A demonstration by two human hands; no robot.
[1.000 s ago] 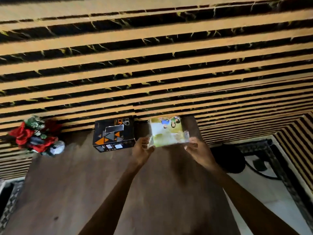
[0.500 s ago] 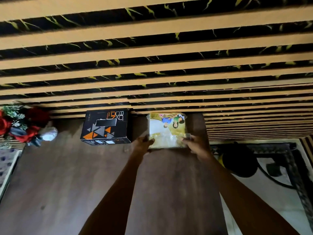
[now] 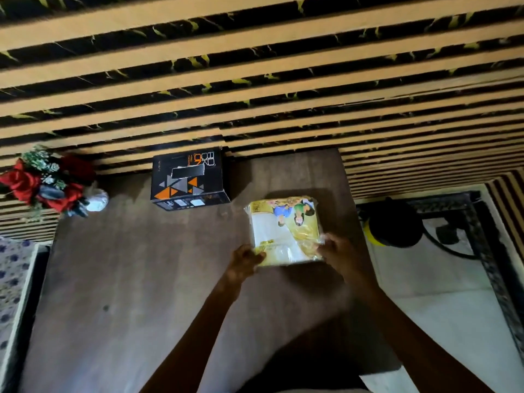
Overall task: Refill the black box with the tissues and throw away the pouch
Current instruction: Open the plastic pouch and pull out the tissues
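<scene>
A brown wooden table point(image 3: 119, 279) fills the lower view, backed by a striped orange-and-black wall point(image 3: 255, 80). The black box point(image 3: 188, 178) stands at the table's far edge against the wall, red flowers point(image 3: 42, 184) well to its left. The tissue pouch point(image 3: 285, 229) lies right of the box, nearer. The left hand point(image 3: 243, 260) and right hand point(image 3: 337, 249), 2 closed grips, pinch its near corners.

Both my arms reach far forward, my left grip point(image 3: 245, 258) and right grip point(image 3: 336, 251) level, each pinching a near corner of the pouch point(image 3: 285, 232).
</scene>
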